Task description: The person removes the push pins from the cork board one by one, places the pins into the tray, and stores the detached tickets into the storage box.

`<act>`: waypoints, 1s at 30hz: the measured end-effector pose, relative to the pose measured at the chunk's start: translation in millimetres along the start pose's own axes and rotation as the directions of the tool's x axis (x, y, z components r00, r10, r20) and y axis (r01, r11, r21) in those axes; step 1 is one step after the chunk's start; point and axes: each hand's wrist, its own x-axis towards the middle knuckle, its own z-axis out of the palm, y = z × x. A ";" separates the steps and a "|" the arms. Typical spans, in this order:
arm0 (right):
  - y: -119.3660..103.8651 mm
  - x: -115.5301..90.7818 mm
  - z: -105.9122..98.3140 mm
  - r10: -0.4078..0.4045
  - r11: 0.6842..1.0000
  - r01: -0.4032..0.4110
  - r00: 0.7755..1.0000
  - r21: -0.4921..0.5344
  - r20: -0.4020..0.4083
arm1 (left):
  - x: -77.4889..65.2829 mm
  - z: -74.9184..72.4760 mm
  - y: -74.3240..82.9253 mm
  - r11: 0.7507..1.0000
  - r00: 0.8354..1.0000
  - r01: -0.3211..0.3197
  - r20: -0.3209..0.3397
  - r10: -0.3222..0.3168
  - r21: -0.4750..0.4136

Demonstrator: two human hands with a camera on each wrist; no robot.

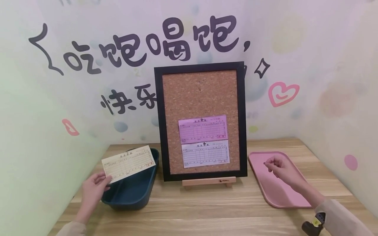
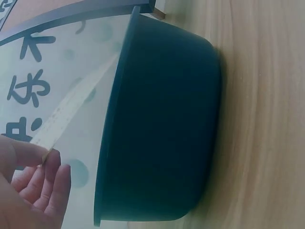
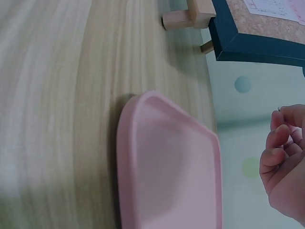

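Observation:
My left hand [image 1: 93, 188] pinches a cream-coloured receipt slip [image 1: 130, 164] by its lower left corner, thumb in front. The printed slip tilts up to the right above a dark blue bin [image 1: 134, 190]; in the left wrist view the slip [image 2: 71, 107] shows nearly edge-on. My right hand [image 1: 279, 168] is raised over a pink tray [image 1: 283, 193], thumb and forefinger pinching a tiny dark pin [image 1: 264, 163]. On the framed corkboard [image 1: 199, 93] a pink slip [image 1: 203, 130] hangs directly above a white slip [image 1: 205, 155], each with a small dark pin at its top.
The corkboard leans on a small wooden easel [image 1: 206, 181] at the middle of the wooden table [image 1: 200, 209], between bin and tray. Behind it stands a wall [image 1: 124, 16] with large black characters. Side walls close in the table at left and right.

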 end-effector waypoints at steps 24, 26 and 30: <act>34.3 -19.4 1.4 0.249 0.968 -0.250 0.967 0.019 0.062 | -10.3 16.6 17.1 0.980 0.999 0.015 -0.033 -0.008 0.199; 34.7 -20.0 1.4 0.256 0.966 -0.258 0.964 0.021 0.069 | -14.9 18.8 24.9 0.978 0.999 0.025 -0.026 -0.021 0.207; 35.3 -21.3 2.6 0.274 0.961 -0.276 0.959 0.024 0.079 | -15.9 22.7 22.5 0.981 0.999 0.020 0.020 -0.025 0.192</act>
